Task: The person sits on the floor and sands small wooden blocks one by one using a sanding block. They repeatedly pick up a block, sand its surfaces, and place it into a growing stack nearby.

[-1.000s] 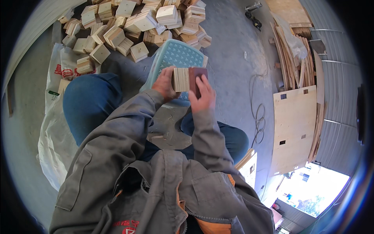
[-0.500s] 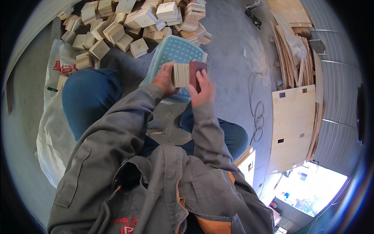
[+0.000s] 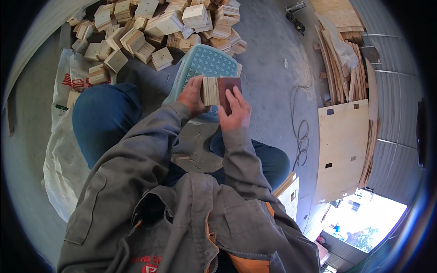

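Over a light-blue plastic stool (image 3: 214,58) my left hand (image 3: 193,96) grips a squared block of layered plywood (image 3: 210,91) by its left side. My right hand (image 3: 236,107) holds a reddish-brown sanding block (image 3: 226,87) against the plywood's right side. The fingers of that hand lie bent over the brown face, with the thumb along its lower left edge. The contact face between the two blocks is hidden.
A heap of plywood blocks (image 3: 161,59) covers the floor beyond the stool. A white woven sack (image 3: 61,150) lies left of my knee. To the right are a cable (image 3: 298,136), leaning plywood sheets (image 3: 343,150) and a dark tool (image 3: 297,20).
The sanding block has tipped, so more of its broad brown face shows. Both hands and the plywood sit slightly lower in the picture, still held together.
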### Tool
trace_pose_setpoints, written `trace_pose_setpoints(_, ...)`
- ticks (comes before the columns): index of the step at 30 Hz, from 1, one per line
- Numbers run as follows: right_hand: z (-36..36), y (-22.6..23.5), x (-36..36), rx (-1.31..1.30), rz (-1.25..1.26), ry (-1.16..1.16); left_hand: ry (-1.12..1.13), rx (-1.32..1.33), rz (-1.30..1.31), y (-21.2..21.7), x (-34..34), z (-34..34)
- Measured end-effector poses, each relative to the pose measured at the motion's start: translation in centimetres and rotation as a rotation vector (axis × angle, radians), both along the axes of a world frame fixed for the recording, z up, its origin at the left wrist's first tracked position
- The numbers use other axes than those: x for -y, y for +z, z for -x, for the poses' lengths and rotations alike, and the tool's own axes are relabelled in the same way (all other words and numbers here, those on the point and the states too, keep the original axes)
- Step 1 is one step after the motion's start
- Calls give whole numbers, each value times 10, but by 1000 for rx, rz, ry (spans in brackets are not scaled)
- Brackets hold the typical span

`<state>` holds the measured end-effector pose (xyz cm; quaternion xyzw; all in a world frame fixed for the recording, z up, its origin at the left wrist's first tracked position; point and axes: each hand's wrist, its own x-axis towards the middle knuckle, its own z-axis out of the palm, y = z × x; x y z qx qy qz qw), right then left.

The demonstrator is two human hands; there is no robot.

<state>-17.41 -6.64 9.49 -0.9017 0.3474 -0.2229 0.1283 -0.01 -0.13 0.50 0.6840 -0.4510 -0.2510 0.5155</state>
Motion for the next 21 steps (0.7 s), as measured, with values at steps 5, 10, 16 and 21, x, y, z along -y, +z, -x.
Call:
trace_pose_setpoints(5, -48, 0, 60, -35, -75, -31, -24, -11, -42, 9, 0, -2)
trace_pose_setpoints(10, -26, -9, 71, 188, -260, -80, -51, -30, -102, 14, -4, -2)
trace_pose_setpoints(16, 84, -49, 24, 234, -453, -310, -83, -30, -164, 27, -4, -6)
trace_pose_setpoints(21, 86, -32, 6, 267, -560, -397, -52, -97, -95, 16, -5, -6)
